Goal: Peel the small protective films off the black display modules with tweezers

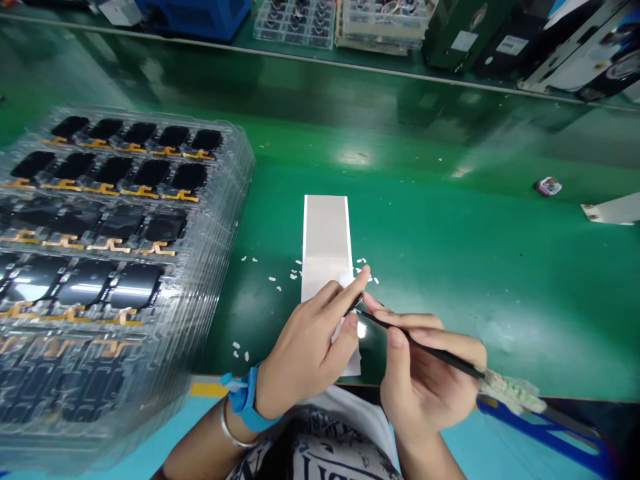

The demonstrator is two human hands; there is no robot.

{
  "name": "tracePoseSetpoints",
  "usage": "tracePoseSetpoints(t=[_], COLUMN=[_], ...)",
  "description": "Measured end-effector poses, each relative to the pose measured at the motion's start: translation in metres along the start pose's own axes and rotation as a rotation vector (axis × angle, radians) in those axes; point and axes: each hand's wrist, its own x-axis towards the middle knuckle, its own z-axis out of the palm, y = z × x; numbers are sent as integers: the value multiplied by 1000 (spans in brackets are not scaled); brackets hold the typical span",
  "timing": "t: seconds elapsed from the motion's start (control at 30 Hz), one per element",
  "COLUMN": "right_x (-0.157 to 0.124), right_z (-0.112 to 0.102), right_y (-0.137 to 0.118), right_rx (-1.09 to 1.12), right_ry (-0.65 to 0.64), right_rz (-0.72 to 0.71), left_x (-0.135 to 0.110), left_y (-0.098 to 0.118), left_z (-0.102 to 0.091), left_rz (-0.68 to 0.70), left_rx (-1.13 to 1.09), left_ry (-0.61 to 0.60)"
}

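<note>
My right hand [425, 373] holds black tweezers [430, 348] with a tape-wrapped grip, their tips reaching in beside my left hand [310, 347]. My left hand lies over the lower part of a long white strip [326, 240] on the green mat, its thumb and forefinger close to the tweezer tips. A small dark piece may be there, but it is too small to tell. Scattered around the strip are several tiny white bits [273, 279].
A stack of clear trays [240, 167] on the left holds rows of black panels [135, 285] with orange flex cables. Farther along are a small packet [548, 187] and a white sheet [613, 210]. Beyond the bench's far rail [300, 50] stand more trays and boxes.
</note>
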Motion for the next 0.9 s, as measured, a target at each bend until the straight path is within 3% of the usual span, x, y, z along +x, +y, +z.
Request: tracePoseSetpoints(t=[0.43, 0.63, 0.9], right_x=[1, 5, 0], right_z=[-2, -1, -2], right_y=[0, -4, -1], right_rx=[28, 74, 6], right_ry=[-20, 46, 35], right_rz=[11, 90, 33], left_x=[0, 1, 2], left_y=[1, -2, -3], left_z=[0, 3, 5], left_rz=[3, 43, 53], left_rx=[9, 125, 189], left_ry=[1, 46, 74])
